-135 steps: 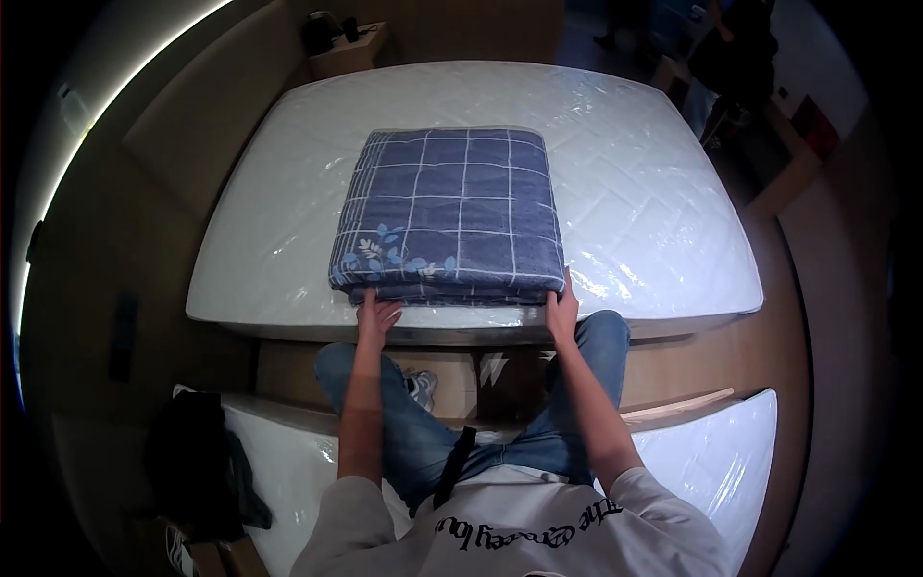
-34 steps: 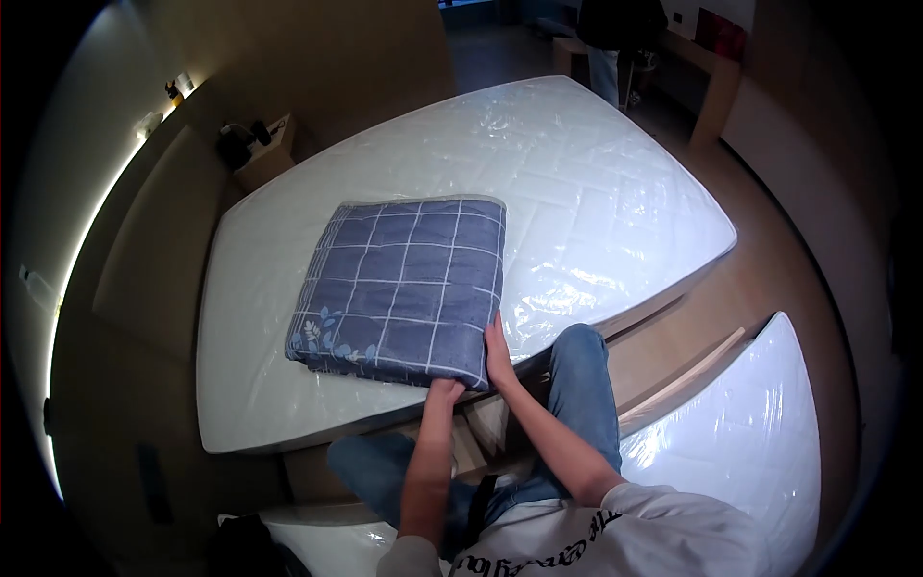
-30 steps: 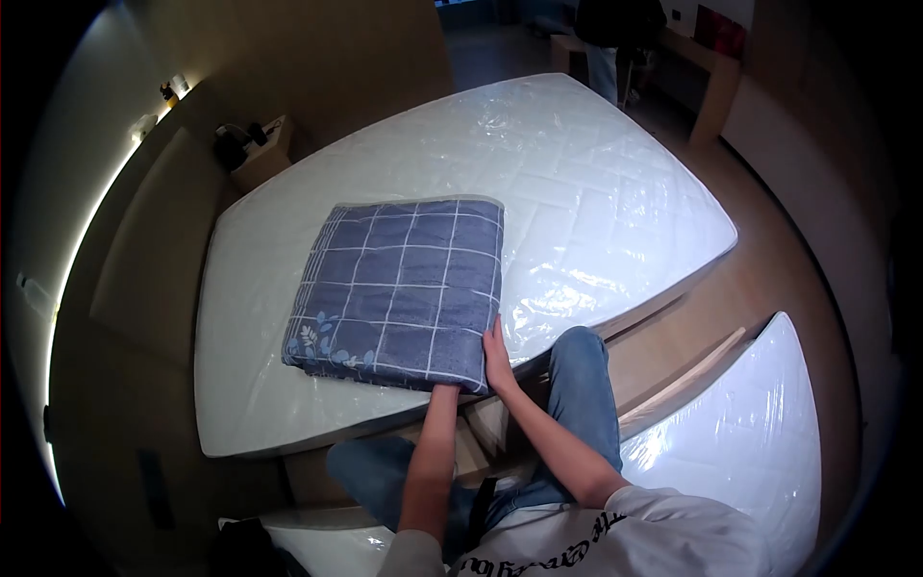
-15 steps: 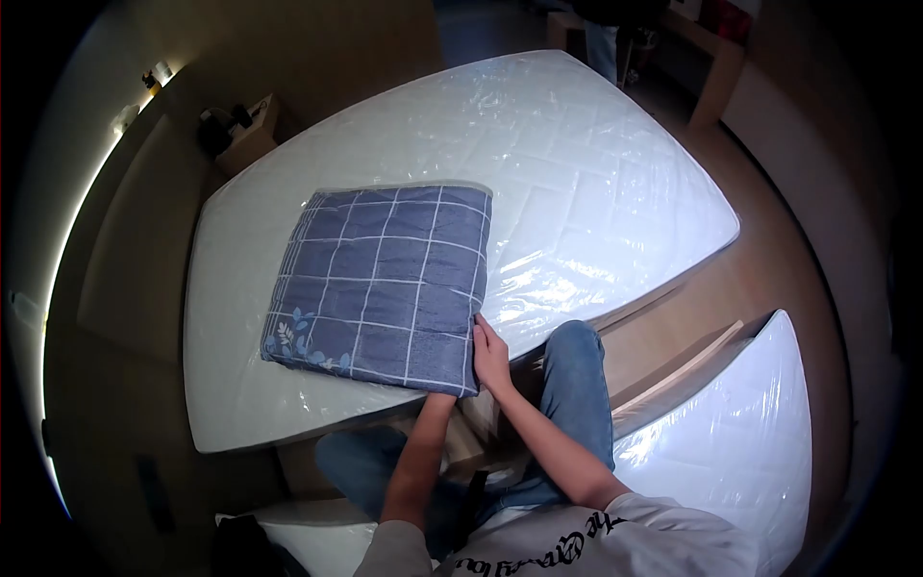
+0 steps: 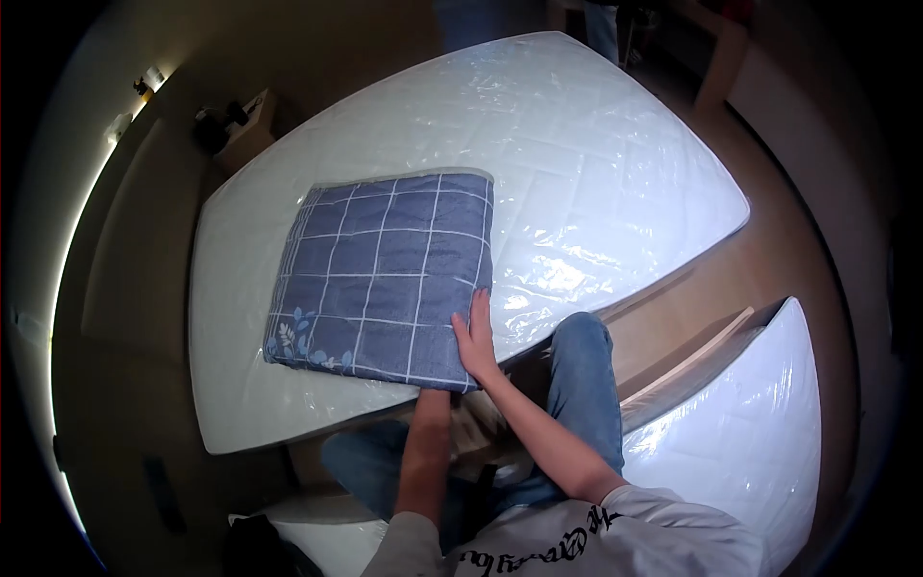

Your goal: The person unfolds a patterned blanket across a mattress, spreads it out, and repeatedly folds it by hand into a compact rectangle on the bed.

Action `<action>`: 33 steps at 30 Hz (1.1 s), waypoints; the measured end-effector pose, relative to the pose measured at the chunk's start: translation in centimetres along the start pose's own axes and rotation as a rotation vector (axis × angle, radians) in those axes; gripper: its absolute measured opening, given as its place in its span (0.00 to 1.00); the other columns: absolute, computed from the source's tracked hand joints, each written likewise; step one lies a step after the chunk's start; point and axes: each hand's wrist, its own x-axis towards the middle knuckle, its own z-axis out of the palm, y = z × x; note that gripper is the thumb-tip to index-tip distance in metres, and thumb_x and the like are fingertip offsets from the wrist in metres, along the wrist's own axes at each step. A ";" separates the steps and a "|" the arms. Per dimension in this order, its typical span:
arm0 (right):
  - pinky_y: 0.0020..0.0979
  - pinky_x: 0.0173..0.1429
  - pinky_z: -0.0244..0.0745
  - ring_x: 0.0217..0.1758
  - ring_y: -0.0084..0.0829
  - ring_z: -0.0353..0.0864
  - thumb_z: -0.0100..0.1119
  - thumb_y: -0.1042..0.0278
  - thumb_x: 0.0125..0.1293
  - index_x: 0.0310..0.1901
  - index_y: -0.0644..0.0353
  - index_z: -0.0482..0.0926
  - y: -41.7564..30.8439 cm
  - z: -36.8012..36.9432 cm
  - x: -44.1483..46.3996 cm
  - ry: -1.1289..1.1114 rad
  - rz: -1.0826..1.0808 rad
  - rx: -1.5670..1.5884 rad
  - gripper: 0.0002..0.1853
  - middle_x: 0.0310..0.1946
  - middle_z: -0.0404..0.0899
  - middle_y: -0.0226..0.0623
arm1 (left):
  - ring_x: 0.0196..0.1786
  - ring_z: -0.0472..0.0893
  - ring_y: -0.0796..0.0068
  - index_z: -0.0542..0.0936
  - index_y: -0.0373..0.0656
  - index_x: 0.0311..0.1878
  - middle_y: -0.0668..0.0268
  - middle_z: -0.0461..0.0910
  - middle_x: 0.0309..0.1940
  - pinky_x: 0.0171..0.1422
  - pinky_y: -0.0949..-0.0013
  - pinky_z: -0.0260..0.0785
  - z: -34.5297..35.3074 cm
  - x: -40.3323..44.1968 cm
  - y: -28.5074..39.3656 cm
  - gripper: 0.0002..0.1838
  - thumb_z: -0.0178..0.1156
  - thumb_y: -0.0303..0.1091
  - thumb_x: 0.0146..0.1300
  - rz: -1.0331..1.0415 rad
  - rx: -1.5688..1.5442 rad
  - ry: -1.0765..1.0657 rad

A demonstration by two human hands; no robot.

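A folded blue quilt (image 5: pixel 385 274) with white grid lines and a leaf print at its lower left corner lies on a plastic-wrapped white mattress (image 5: pixel 615 173). Against the quilt's right side, near the front corner, rests my right hand (image 5: pixel 476 335), fingers extended and the thumb apart on the top fabric. My left forearm reaches to the quilt's front edge, and my left hand is hidden beneath it, so its fingers do not show.
Behind me is a second plastic-wrapped mattress (image 5: pixel 740 423), with a wooden strip (image 5: pixel 687 358) along it. A nightstand (image 5: pixel 248 135) holding dark items stands at the back left. Another person's legs (image 5: pixel 602 34) show at the top. A dark cloth (image 5: pixel 260 546) lies at lower left.
Both hands have moved from the quilt's two front corners to its right front corner. The right hand has opened onto the top. The left hand has gone underneath. The view has turned.
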 end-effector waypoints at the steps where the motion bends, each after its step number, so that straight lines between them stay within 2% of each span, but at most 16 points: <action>1: 0.36 0.70 0.38 0.69 0.50 0.41 0.44 0.60 0.64 0.62 0.76 0.47 -0.5 0.2 -0.2 0.037 -0.059 -0.134 0.33 0.65 0.42 0.60 | 0.56 0.68 0.65 0.62 0.40 0.60 0.61 0.67 0.56 0.60 0.64 0.61 0.0 0.0 0.1 0.24 0.39 0.44 0.67 0.003 0.003 -0.001; 2: 0.37 0.70 0.38 0.69 0.51 0.41 0.44 0.60 0.63 0.62 0.77 0.47 -0.9 0.1 -0.1 0.071 -0.116 -0.270 0.34 0.65 0.42 0.60 | 0.56 0.68 0.65 0.62 0.40 0.60 0.61 0.67 0.56 0.61 0.64 0.61 0.0 0.0 0.1 0.24 0.39 0.44 0.67 0.004 0.005 0.004; 6: 0.35 0.70 0.37 0.70 0.49 0.40 0.44 0.62 0.63 0.62 0.76 0.46 0.1 0.3 -0.4 0.075 -0.100 -0.299 0.33 0.65 0.42 0.58 | 0.56 0.68 0.65 0.62 0.40 0.61 0.61 0.67 0.56 0.61 0.64 0.61 -0.6 -0.5 -0.4 0.24 0.39 0.44 0.67 -0.012 0.012 0.010; 8: 0.32 0.71 0.35 0.71 0.44 0.39 0.41 0.63 0.64 0.63 0.74 0.44 1.0 -0.5 0.1 0.035 0.036 0.162 0.32 0.66 0.41 0.55 | 0.56 0.68 0.65 0.62 0.40 0.61 0.61 0.67 0.56 0.61 0.64 0.61 -0.6 -0.8 -1.0 0.24 0.39 0.45 0.67 -0.024 0.012 0.010; 9: 0.29 0.70 0.33 0.71 0.39 0.39 0.38 0.65 0.66 0.64 0.73 0.42 2.1 -0.7 -0.1 0.023 0.041 0.221 0.31 0.67 0.41 0.51 | 0.57 0.68 0.65 0.62 0.40 0.61 0.61 0.67 0.56 0.61 0.64 0.61 -0.6 -0.9 -1.3 0.24 0.39 0.45 0.67 -0.028 0.011 0.011; 16: 0.27 0.70 0.30 0.72 0.37 0.33 0.33 0.63 0.67 0.65 0.71 0.37 2.5 -0.3 -1.6 -0.070 0.149 0.359 0.31 0.68 0.35 0.50 | 0.57 0.68 0.65 0.61 0.40 0.61 0.61 0.67 0.56 0.61 0.64 0.60 -0.4 -1.5 -2.4 0.24 0.39 0.45 0.67 -0.025 -0.002 0.008; 20: 0.28 0.71 0.29 0.72 0.39 0.31 0.33 0.62 0.67 0.64 0.72 0.36 2.9 0.6 -1.0 -0.083 0.118 0.336 0.32 0.68 0.34 0.51 | 0.57 0.67 0.65 0.61 0.40 0.61 0.61 0.66 0.56 0.61 0.64 0.60 -0.3 -1.1 -2.4 0.25 0.39 0.45 0.67 0.004 0.008 -0.003; 32: 0.29 0.68 0.43 0.68 0.39 0.49 0.37 0.51 0.67 0.64 0.72 0.43 2.7 -0.2 -2.0 -0.043 0.254 0.410 0.35 0.64 0.48 0.52 | 0.58 0.67 0.65 0.61 0.40 0.61 0.60 0.66 0.57 0.62 0.64 0.59 0.2 -1.4 -3.3 0.25 0.39 0.45 0.67 0.058 0.008 -0.012; 33: 0.29 0.67 0.45 0.66 0.38 0.51 0.37 0.52 0.67 0.64 0.72 0.45 2.8 -0.6 -1.8 -0.062 0.241 0.541 0.34 0.63 0.51 0.51 | 0.58 0.67 0.65 0.61 0.40 0.61 0.60 0.66 0.57 0.62 0.64 0.59 0.2 -1.7 -3.6 0.25 0.39 0.46 0.67 0.070 0.015 -0.013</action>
